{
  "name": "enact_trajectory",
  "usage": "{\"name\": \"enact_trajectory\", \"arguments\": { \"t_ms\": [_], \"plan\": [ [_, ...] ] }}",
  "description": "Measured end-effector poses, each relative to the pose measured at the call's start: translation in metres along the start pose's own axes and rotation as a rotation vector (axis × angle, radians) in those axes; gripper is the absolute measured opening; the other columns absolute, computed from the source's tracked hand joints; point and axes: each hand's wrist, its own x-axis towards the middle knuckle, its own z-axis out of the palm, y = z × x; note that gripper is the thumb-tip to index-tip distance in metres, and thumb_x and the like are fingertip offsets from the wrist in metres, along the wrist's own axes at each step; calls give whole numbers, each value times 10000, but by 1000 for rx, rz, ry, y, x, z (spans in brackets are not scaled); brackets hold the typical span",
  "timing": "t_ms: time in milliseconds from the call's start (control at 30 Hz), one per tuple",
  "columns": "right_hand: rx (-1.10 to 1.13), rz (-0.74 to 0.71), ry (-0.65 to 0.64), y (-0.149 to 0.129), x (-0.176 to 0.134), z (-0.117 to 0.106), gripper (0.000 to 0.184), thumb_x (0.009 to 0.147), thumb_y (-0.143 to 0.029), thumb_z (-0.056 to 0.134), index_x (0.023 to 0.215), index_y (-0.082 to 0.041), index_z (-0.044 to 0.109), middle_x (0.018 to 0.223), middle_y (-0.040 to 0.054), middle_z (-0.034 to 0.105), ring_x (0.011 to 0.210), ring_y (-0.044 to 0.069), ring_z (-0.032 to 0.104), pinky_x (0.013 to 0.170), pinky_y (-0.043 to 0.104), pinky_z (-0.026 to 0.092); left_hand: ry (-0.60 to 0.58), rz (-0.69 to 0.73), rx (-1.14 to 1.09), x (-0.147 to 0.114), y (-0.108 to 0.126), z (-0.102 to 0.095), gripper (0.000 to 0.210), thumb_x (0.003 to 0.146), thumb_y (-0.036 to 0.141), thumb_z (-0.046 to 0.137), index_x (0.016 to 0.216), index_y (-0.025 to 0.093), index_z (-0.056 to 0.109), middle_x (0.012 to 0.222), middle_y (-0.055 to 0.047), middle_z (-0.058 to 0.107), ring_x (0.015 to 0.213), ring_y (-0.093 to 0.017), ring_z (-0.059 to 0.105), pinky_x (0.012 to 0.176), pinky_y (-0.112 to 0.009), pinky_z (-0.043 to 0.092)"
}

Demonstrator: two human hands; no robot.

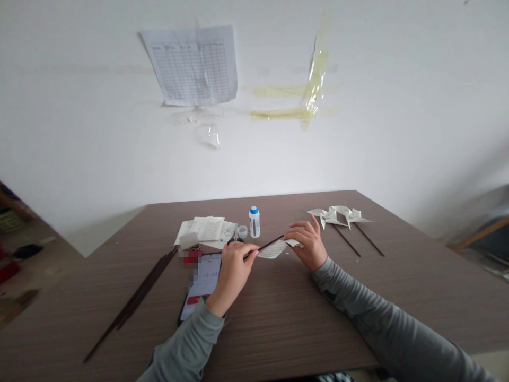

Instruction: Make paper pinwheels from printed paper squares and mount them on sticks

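Note:
My left hand is closed around a thin dark stick, which slants up to the right over the table. Against the stick lies a piece of printed paper, partly hidden by my fingers. My right hand pinches the right end of this paper, index finger raised. Beyond the right hand, paper pinwheels on dark sticks rest on the table. A small white bottle with a blue top stands behind the held stick, beside a small clear cap.
On the brown table, a phone lies under my left wrist. A bundle of dark sticks stretches along the left. Several paper sheets are piled near the back. Behind the table rises a white wall.

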Motion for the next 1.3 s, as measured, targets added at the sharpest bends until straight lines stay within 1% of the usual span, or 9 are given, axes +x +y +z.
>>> {"name": "enact_trajectory", "arguments": {
  "t_ms": [167, 333, 467, 700, 900, 967, 1133, 1300],
  "plan": [
    [4, 28, -18, 0, 0, 0, 276, 1129, -136, 816, 1159, -382, 938, 1098, -18, 999, 1290, 331, 894, 1647, 693, 173, -23, 13, 9, 0, -2, 0, 304, 1119, 87, 844, 1136, 318, 1042, 1162, -91, 1017, 1231, -372, 928, 1242, -602, 666],
    [14, 64, -24, -3, 2, -1, 279, 1132, -133, 805, 1154, -373, 944, 1085, 4, 993, 1279, 349, 899, 1617, 718, 239, -17, 20, 3, 0, -1, -1, 314, 1114, 85, 838, 1127, 323, 1041, 1151, -86, 1014, 1211, -364, 921, 1231, -588, 656],
    [15, 95, -34, -5, 2, -2, 275, 1128, -139, 803, 1135, -373, 948, 1079, 17, 988, 1277, 358, 891, 1594, 745, 284, -20, 21, -22, 1, -1, -1, 297, 1113, 102, 845, 1114, 328, 1037, 1124, -87, 1006, 1165, -360, 903, 1188, -566, 644],
    [25, 91, -43, -5, 3, -2, 274, 1139, -158, 787, 1145, -377, 951, 1079, 20, 983, 1289, 355, 885, 1592, 748, 292, -4, 4, -7, 0, -1, 2, 311, 1114, 87, 835, 1121, 324, 1037, 1148, -88, 1007, 1186, -362, 902, 1212, -576, 640],
    [61, 102, -2, -5, 2, 0, 266, 1142, -165, 780, 1125, -360, 960, 1066, 30, 979, 1256, 347, 892, 1592, 749, 293, -10, 15, 1, 0, -2, 2, 326, 1129, 74, 828, 1145, 319, 1042, 1133, -90, 1004, 1178, -358, 907, 1211, -583, 648],
    [62, 118, -2, -5, 2, 1, 255, 1138, -178, 790, 1142, -358, 970, 1091, 43, 985, 1252, 355, 891, 1585, 760, 308, -5, 20, -3, 0, -3, 2, 327, 1123, 71, 833, 1141, 323, 1041, 1138, -88, 1006, 1170, -356, 905, 1210, -586, 650],
    [44, 140, -18, -4, 1, 2, 274, 1136, -195, 825, 1258, -367, 999, 1147, 65, 1005, 1247, 370, 893, 1550, 778, 359, 2, 19, -5, 0, -3, 2, 338, 1102, 57, 859, 1132, 341, 1039, 1150, -80, 1007, 1193, -354, 909, 1232, -595, 656],
    [20, 126, -55, -3, 3, 0, 268, 1125, -189, 870, 1242, -380, 1017, 1126, 51, 1010, 1251, 372, 892, 1524, 766, 376, -6, 40, 10, 1, -8, 3, 318, 1127, 121, 839, 1120, 372, 1032, 1147, -73, 998, 1200, -361, 892, 1239, -599, 648]
  ]
}}
